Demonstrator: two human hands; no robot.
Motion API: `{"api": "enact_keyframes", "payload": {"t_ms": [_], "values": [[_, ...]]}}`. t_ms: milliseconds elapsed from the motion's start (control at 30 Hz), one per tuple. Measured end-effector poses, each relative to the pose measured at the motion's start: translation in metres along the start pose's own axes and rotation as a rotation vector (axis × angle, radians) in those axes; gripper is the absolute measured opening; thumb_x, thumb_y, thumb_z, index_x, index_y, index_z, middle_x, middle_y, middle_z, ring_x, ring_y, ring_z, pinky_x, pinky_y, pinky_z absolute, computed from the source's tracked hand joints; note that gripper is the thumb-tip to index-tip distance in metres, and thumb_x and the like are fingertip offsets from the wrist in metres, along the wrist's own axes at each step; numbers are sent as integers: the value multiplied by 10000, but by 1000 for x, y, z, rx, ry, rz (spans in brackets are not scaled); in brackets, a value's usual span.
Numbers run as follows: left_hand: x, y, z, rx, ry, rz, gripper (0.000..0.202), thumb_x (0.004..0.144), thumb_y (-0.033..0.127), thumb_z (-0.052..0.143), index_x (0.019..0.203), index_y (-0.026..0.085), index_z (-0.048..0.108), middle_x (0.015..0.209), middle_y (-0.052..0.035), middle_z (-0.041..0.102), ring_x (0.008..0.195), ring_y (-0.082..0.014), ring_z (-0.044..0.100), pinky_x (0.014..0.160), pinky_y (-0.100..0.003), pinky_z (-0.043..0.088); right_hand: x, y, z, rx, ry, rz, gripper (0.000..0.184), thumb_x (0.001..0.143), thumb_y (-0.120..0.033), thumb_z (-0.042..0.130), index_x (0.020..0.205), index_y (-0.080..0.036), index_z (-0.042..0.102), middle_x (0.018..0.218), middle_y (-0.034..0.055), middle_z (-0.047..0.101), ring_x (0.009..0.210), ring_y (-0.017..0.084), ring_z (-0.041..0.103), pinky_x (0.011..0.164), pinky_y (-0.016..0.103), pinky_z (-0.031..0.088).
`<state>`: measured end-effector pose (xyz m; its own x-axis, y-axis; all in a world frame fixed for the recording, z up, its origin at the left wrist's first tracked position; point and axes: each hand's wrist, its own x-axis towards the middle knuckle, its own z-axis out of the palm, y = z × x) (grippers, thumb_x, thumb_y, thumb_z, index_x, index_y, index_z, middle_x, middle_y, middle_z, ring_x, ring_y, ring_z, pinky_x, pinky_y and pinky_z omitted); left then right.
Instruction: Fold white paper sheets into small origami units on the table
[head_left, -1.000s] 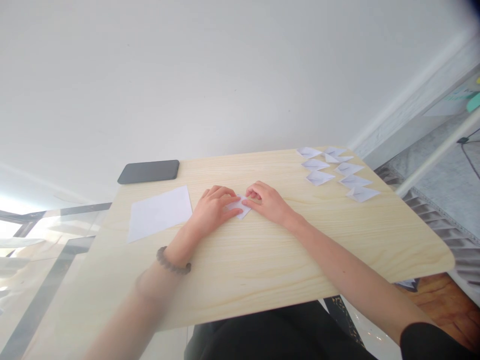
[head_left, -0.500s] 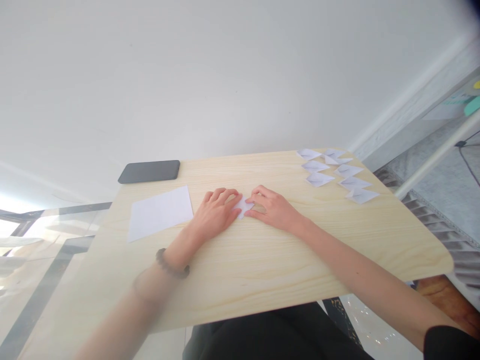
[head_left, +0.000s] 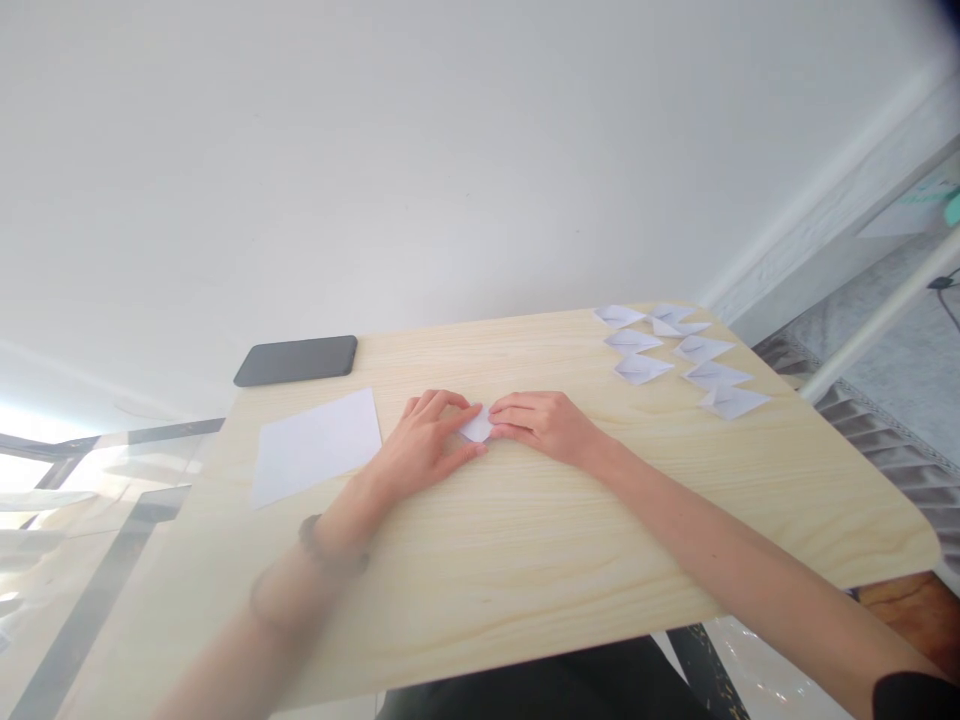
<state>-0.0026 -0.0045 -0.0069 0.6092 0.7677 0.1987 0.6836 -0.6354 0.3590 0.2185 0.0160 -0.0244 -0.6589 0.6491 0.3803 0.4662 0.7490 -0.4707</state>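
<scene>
A small folded white paper piece (head_left: 477, 427) lies on the light wooden table (head_left: 525, 540) near its middle. My left hand (head_left: 426, 447) pinches its left side with bent fingers, a bead bracelet on that wrist. My right hand (head_left: 541, 423) pinches the right side, fingers curled and pressed together. Both hands meet over the paper and hide most of it.
A flat white sheet (head_left: 317, 446) lies left of my hands. A dark phone (head_left: 297, 360) rests at the table's far left edge. Several folded white paper pieces (head_left: 679, 358) sit in two rows at the far right. A white wall stands behind.
My fingers have drawn closer together over the paper piece, which looks smaller and more folded. The view has tilted slightly, so the table sits lower in the picture.
</scene>
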Motion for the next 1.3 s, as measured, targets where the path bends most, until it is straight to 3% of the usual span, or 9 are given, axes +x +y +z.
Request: {"api": "enact_keyframes", "payload": {"t_ms": [200,467,700,933,1167,1300], "values": [[1,0,3,125,65,72,303,875,388,432,1085,249,601,1041,-82,584,989,-224,512,843,-385,403,2,-2,-1,-95,7,-47,233,879,-267,439,964,-214,649,1034,36,651,879,166,584,763,312,466],[-1,3,5,138,87,70,300,868,311,450,1124,195,555,970,-90,571,946,-219,505,812,-383,436,5,-1,0,-67,24,-60,201,851,-184,460,934,-195,642,951,40,653,846,157,554,760,316,468],[1,-8,7,32,161,14,196,873,155,426,981,166,590,818,-53,621,811,-170,548,725,-315,466,8,-2,-1,39,79,197,175,858,-230,475,818,-201,643,869,42,603,837,150,526,776,309,445],[9,-9,10,-67,185,-135,171,889,207,422,998,171,550,855,-42,608,817,-152,547,710,-279,456,19,-5,0,111,46,417,155,848,-266,489,749,-191,582,705,-2,582,719,127,495,687,269,404],[13,-7,13,-77,141,-236,199,902,234,393,864,156,572,816,-50,576,791,-161,519,728,-300,439,23,-6,4,32,62,511,219,851,-326,465,694,-184,519,635,-6,542,675,125,469,648,250,362],[14,-4,14,-23,127,-267,190,887,294,433,909,165,571,795,-40,593,783,-173,518,726,-314,432,25,-4,5,-20,69,536,261,834,-370,480,653,-183,489,594,-16,511,629,115,464,604,233,335]]}}
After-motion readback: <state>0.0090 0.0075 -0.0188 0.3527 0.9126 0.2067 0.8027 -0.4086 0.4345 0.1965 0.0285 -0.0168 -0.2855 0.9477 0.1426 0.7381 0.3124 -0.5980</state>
